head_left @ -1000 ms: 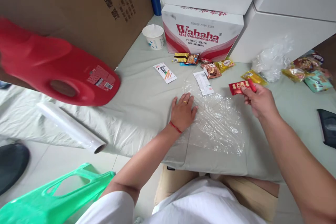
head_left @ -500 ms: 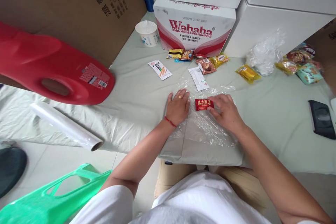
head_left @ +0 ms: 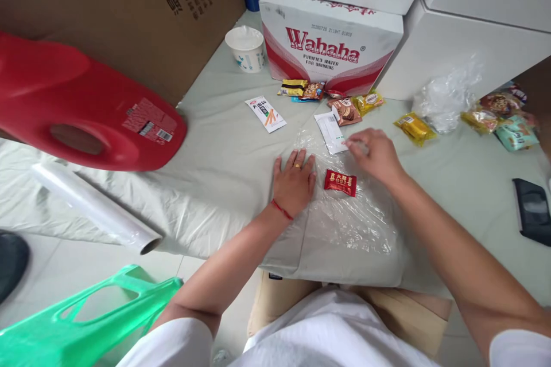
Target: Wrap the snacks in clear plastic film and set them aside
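My left hand (head_left: 293, 182) lies flat with fingers spread on the clear plastic sheet (head_left: 344, 229), at its left side. Just right of it, a red wrapped candy (head_left: 340, 183) with gold lettering rests on the sheet, apart from both hands. My right hand (head_left: 375, 155) is above the candy, its fingers bent and thumb slightly apart. Its fingertips reach the lower right corner of a white snack packet (head_left: 329, 131), which still lies flat; whether they touch it I cannot tell. Another white snack packet (head_left: 266, 114) with an orange picture lies farther left.
Small wrapped snacks (head_left: 344, 111) line the Wahaha carton (head_left: 327, 46). At right are a yellow snack (head_left: 415, 128), crumpled plastic (head_left: 447, 100) and a black phone-like object (head_left: 534, 212). At left stand a paper cup (head_left: 245, 51), red jug (head_left: 107, 120) and film roll (head_left: 94, 206); a green bag (head_left: 86, 321) hangs below.
My right hand has let go of the red candy and moved up to the white packet's corner. The candy stays on the sheet. My left hand keeps its place, and the view has shifted slightly.
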